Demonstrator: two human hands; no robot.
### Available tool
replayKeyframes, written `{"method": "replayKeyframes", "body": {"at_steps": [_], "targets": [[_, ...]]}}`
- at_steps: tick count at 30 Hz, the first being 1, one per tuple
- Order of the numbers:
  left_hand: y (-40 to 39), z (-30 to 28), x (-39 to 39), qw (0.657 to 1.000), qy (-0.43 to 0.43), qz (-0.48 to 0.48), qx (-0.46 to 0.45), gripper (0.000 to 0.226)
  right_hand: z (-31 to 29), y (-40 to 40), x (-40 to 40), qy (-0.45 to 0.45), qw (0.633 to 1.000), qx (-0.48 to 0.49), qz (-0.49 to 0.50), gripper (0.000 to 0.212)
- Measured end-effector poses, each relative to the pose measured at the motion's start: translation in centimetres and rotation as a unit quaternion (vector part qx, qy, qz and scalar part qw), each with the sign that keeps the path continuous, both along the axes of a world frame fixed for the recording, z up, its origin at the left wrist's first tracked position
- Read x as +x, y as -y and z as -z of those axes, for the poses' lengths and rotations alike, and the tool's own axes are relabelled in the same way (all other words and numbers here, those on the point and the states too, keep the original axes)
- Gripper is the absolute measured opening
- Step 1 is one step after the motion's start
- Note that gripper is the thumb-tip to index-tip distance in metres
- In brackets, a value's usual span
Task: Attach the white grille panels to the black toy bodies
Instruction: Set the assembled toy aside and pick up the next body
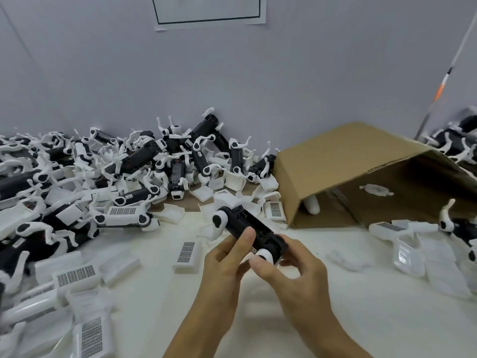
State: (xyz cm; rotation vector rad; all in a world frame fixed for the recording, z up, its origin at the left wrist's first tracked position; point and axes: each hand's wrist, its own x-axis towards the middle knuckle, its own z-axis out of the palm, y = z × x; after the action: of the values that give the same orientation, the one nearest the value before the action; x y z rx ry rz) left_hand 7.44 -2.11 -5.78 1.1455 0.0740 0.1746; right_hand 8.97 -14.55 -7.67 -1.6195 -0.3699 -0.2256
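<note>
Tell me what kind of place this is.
Likely a toy assembly workstation. A big pile of black toy bodies sits against the wall, loose white grille panels lie across the table, and both hands hold one black toy body beside an open cardboard box.

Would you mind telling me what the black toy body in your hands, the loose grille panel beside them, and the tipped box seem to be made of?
Black toy body: likely moulded plastic, smooth with a soft sheen, gripped by left hand and right hand.
Grille panel: probably white plastic, matte, with crisp slotted rows.
Box: corrugated cardboard, brown and dull, with folded flaps.
</note>
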Motion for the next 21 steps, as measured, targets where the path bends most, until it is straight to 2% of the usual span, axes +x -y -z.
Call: {"method": "replayKeyframes", "body": {"at_steps": [4,8,10,11,12,14,15,16,21], "targets": [[-0.2,-0.2,-0.1,0.999,0.014,-0.013,0.041,0.044,0.2,-0.3,0.0,-0.024,0.999,-0.025,-0.041,0.049],[-0.9,-0.4,0.0,0.995,0.013,-0.066,0.076,0.039,0.5,0.0,0.5,-0.006,0.992,-0.111,-0.068,0.064],[-1.4,-0.3,0.0,0.988,0.024,-0.081,0.131,0.029,0.6,0.4,0.8,-0.017,0.986,-0.138,-0.093,0.084],[-1.8,-0.2,-0.1,0.974,0.038,-0.1,0.2,0.019,0.7,0.5,0.8,-0.033,0.984,-0.138,-0.111,0.096],[-2.4,-0.1,-0.1,0.942,0.066,-0.125,0.305,0.022,0.6,0.6,0.7,-0.043,0.983,-0.124,-0.126,0.102],[-3.3,0.4,-0.2,0.825,0.146,-0.172,0.518,0.048,0.6,0.6,0.4,-0.023,0.989,-0.07,-0.129,0.101],[-3.5,0.8,-0.1,0.783,0.174,-0.176,0.571,0.057,0.6,0.6,0.2,-0.011,0.992,-0.055,-0.116,0.098],[-3.5,1.1,0.0,0.766,0.183,-0.167,0.593,0.062,0.5,0.6,0.1,0.0,0.993,-0.054,-0.102,0.095],[-2.2,1.7,0.0,0.747,0.228,-0.153,0.605,0.077,0.3,0.2,-0.3,0.018,0.997,-0.064,-0.033,0.071]]}}
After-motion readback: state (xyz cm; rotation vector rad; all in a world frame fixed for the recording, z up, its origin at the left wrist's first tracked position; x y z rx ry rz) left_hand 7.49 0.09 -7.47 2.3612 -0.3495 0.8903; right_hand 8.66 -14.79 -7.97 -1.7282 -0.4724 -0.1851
